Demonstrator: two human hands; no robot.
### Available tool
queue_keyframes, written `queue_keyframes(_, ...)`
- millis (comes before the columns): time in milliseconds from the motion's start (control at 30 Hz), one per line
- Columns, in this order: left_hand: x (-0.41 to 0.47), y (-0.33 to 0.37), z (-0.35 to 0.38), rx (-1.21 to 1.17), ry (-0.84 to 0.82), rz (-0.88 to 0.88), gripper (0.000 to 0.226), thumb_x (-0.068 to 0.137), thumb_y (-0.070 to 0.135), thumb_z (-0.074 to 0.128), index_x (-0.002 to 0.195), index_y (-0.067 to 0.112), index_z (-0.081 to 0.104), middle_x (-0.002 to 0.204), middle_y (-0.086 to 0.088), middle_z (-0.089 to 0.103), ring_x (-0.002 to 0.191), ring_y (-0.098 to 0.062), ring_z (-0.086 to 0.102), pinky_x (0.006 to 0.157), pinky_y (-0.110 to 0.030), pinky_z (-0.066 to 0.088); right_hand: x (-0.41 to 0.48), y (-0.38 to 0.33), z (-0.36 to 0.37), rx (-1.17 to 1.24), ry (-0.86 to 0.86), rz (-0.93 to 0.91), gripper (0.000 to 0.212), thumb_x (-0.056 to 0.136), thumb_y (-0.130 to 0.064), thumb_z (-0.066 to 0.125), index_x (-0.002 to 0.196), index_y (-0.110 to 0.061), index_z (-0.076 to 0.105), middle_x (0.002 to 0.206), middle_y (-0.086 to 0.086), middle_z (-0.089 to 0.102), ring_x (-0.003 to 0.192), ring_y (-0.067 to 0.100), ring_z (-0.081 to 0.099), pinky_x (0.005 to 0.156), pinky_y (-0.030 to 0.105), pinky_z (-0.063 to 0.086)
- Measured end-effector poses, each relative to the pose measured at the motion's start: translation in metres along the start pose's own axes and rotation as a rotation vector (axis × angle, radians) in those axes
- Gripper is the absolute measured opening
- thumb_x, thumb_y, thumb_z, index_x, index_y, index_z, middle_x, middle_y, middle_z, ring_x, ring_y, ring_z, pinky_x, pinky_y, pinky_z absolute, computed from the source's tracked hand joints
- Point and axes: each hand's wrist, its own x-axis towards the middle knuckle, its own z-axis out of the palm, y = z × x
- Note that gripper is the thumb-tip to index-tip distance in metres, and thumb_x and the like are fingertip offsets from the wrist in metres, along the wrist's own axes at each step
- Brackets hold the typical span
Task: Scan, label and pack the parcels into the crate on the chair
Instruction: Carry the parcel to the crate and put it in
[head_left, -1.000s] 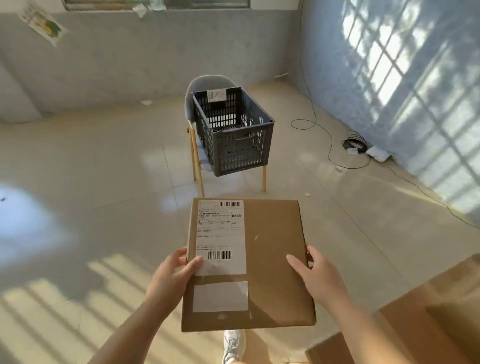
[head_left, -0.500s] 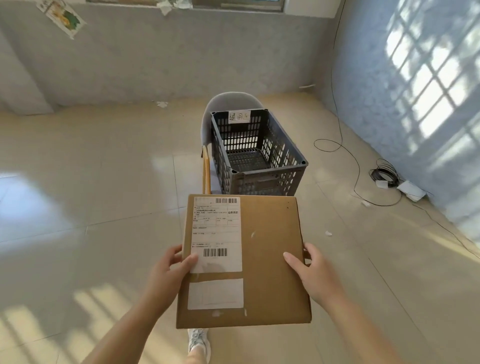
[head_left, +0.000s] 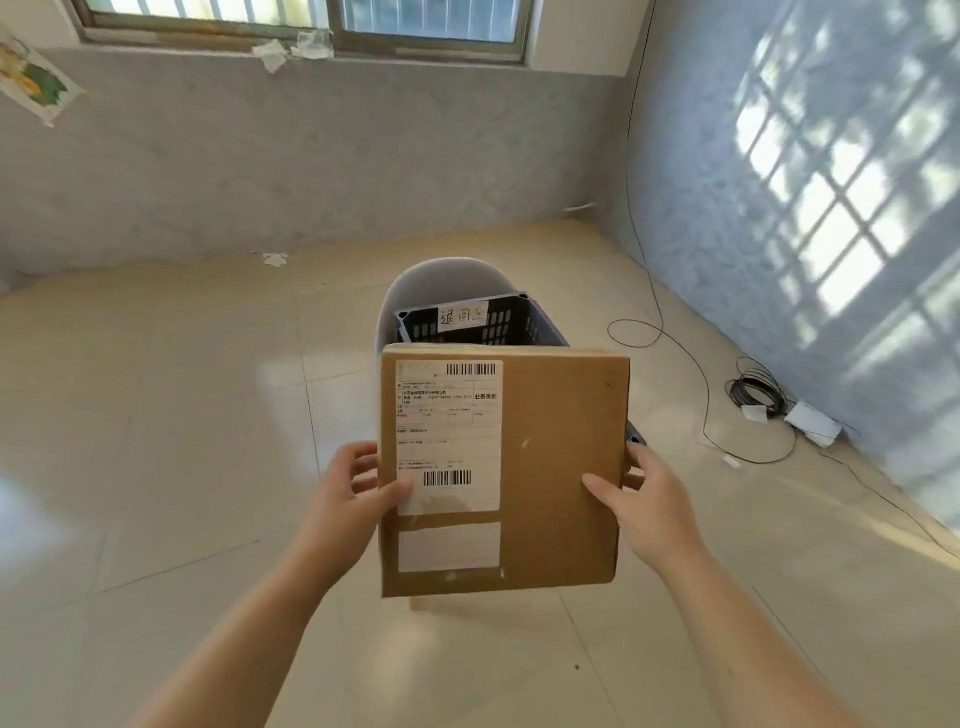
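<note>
I held the flat cardboard parcel (head_left: 556, 467) in front of the crate (head_left: 514, 325), my left hand (head_left: 345, 499) gripping its left edge with the thumb on the label (head_left: 449, 436), my right hand (head_left: 649, 501) gripping its right edge. It hid most of the crate and the chair (head_left: 441, 280) beneath. Right of the crate a coiled cable (head_left: 756, 397) lay on the floor (head_left: 156, 415); left of the crate, a paper scrap (head_left: 274, 259).

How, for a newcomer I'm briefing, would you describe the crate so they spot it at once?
Below the window, a pale chair stands mid-floor. On it sits the dark slotted crate, partly hidden behind the held parcel. Only it bears a handwritten white tag.
</note>
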Motion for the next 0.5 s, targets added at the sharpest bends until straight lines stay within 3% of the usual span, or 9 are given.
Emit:
queue_keyframes(100, 0.053, 0.025, 0.007, 0.069, 0.015, 0.097, 0.05, 0.076, 0.016, 0.074, 0.104, 0.047, 0.046, 0.112, 0.013, 0.058, 0.101, -0.016, 0.06, 0.077, -0.04, 0.057, 0.055, -0.023, 0.003, 0.087, 0.056, -0.049, 0.055, 0.079, -0.011, 0.077, 0.125, -0.02, 0.048, 0.12, -0.003, 0.058, 0.107, 0.026, 0.061, 0.092, 0.047, 0.051)
queue_keyframes(200, 0.1, 0.046, 0.017, 0.087, 0.012, 0.154, 0.06, 0.078, 0.013, 0.071, 0.117, 0.049, 0.042, 0.116, 0.013, 0.057, 0.104, -0.015, 0.059, 0.079, -0.042, 0.057, 0.11, -0.042, 0.004, 0.187, 0.051, -0.103, 0.06, 0.077, -0.008, 0.078, 0.12, -0.032, 0.043, 0.112, -0.015, 0.056, 0.101, 0.016, 0.063, 0.079, 0.034, 0.054)
queue_keyframes(300, 0.14, 0.065, 0.03, -0.029, -0.033, 0.131, 0.057, 0.075, 0.034, 0.073, 0.124, 0.033, 0.043, 0.12, 0.005, 0.06, 0.108, -0.018, 0.061, 0.088, -0.047, 0.053, 0.163, -0.054, 0.002, 0.387, -0.05, -0.1, 0.046, 0.077, -0.03, 0.076, 0.115, -0.033, 0.05, 0.112, -0.014, 0.063, 0.097, 0.005, 0.065, 0.074, 0.027, 0.051)
queue_keyframes(367, 0.165, 0.075, 0.039, -0.125, -0.051, 0.096, 0.066, 0.065, 0.056, 0.065, 0.119, 0.025, 0.046, 0.114, 0.003, 0.062, 0.107, -0.015, 0.061, 0.093, -0.045, 0.048, 0.198, -0.057, 0.002, 0.469, -0.149, -0.066, 0.044, 0.077, -0.056, 0.061, 0.115, -0.035, 0.052, 0.115, -0.012, 0.064, 0.103, 0.002, 0.062, 0.086, 0.038, 0.05)
queue_keyframes(433, 0.191, 0.081, 0.049, -0.237, -0.024, 0.039, 0.065, 0.063, 0.067, 0.051, 0.109, 0.021, 0.049, 0.109, 0.001, 0.061, 0.108, -0.016, 0.058, 0.094, -0.046, 0.043, 0.232, -0.056, 0.006, 0.48, -0.213, -0.044, 0.055, 0.079, -0.07, 0.044, 0.121, -0.036, 0.049, 0.126, -0.007, 0.059, 0.117, 0.011, 0.055, 0.097, 0.049, 0.043)
queue_keyframes(500, 0.221, 0.081, 0.061, -0.256, 0.038, -0.028, 0.065, 0.073, 0.067, 0.038, 0.112, 0.016, 0.049, 0.113, -0.006, 0.059, 0.109, -0.02, 0.054, 0.09, -0.046, 0.042, 0.267, -0.054, 0.013, 0.429, -0.257, -0.017, 0.069, 0.078, -0.077, 0.034, 0.131, -0.034, 0.045, 0.133, -0.003, 0.053, 0.124, 0.018, 0.049, 0.101, 0.05, 0.04)
